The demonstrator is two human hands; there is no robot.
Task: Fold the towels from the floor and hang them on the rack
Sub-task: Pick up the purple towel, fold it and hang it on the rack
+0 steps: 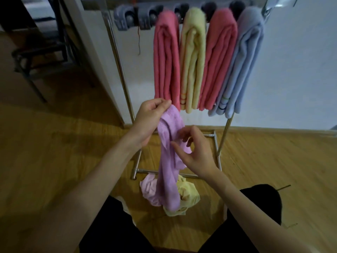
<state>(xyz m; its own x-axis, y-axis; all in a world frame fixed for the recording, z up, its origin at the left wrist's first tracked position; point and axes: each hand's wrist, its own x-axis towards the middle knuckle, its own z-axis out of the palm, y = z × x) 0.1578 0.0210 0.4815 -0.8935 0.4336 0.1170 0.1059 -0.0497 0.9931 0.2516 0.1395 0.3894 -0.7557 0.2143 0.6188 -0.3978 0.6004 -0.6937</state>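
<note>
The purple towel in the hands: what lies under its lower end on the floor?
Under the purple towel lie a pink towel and a yellow towel, crumpled on the floor. Where they meet is covered by the purple one.

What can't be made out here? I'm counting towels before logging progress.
Head view only:
- Floor pile: the hanging lilac towel covers its middle, so the count is unclear.
- Rack top bar: cut off by the upper edge.
- Right hand: whether its fingers pinch the towel is uncertain.
- Grey clips: blurred.
</note>
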